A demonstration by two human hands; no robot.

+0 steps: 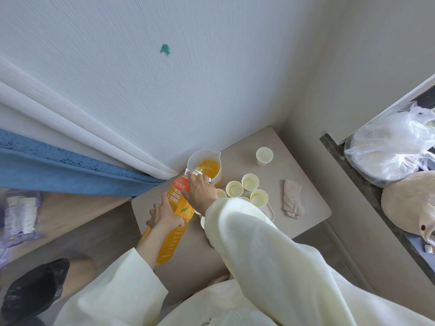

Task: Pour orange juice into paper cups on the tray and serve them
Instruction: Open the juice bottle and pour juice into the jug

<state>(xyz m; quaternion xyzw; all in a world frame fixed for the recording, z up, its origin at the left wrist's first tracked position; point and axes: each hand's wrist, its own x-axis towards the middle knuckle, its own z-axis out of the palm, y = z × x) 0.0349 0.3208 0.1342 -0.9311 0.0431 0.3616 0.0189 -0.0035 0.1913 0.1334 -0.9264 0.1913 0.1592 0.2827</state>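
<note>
Both your hands are clamped on the big orange juice bottle (173,238), just below the middle of the frame; your left hand (164,214) wraps round its waist at the lower edge of the label, fingers curled; your right hand (201,190) grips the shoulder just behind the neck; the two hands sit apart along the bottle, the left lower in the frame and the right higher.

The bottle is tipped forward, its open mouth over the near rim of a clear jug (204,158); the jug stands at the back left corner of the surface (313,208), close against the wall (211,78); orange juice lies pooled inside it.

Just right of the jug, paper cups stand close together on a pale tray (273,211); four show plainly, at (250,181), (234,189), (259,198) and (220,193); your right sleeve (247,243) covers the near part of the tray, so how many more cups stand there you cannot tell.

One lone cup (264,156) stands off the tray, toward the upper right of the surface, well apart from the rest; a crumpled beige cloth (292,198) lies on the surface right of the tray.

A blue and white curtain (70,161) hangs at the left of the frame; a clear plastic bag (388,147) sits on a dark ledge at the right edge.
</note>
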